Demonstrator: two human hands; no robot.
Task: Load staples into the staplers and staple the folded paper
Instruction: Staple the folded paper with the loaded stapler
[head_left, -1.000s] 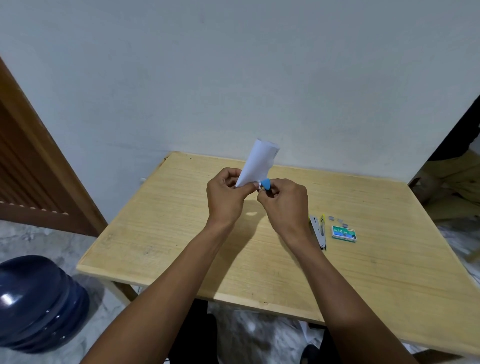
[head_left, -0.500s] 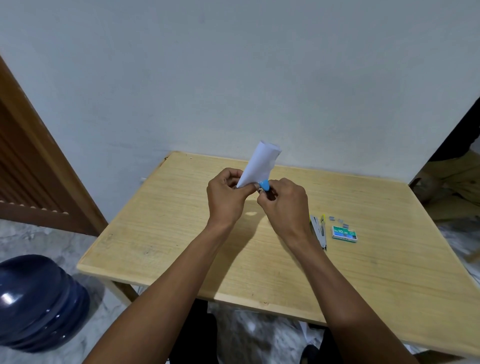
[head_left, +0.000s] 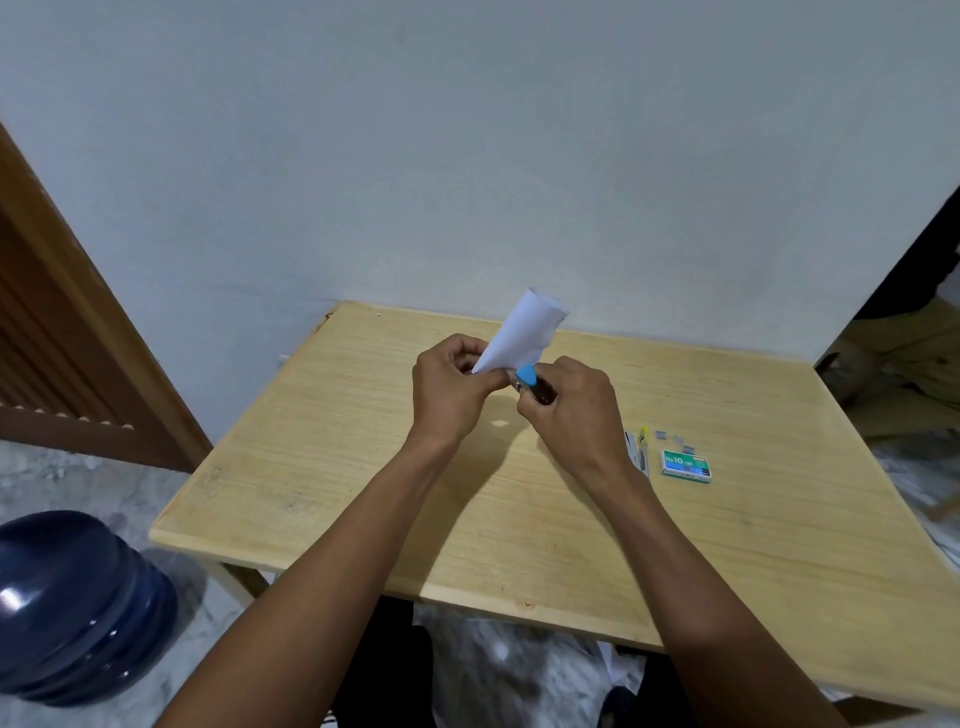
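1. Above the table's middle, the folded paper (head_left: 522, 332) is pinched at its lower end by the left hand (head_left: 449, 389); its long axis rises toward one o'clock, free end uppermost.
2. At the paper's five o'clock the right hand (head_left: 571, 410) grips a blue stapler (head_left: 527, 376), its nose at the paper's lower edge; the fist hides most of its body.
3. Wood of the table (head_left: 363, 467) shows all round the hands, most toward seven o'clock.
4. At four o'clock lie a second stapler (head_left: 640, 449), partly behind the right wrist, loose staples (head_left: 675, 441) and a green staple box (head_left: 685, 464).
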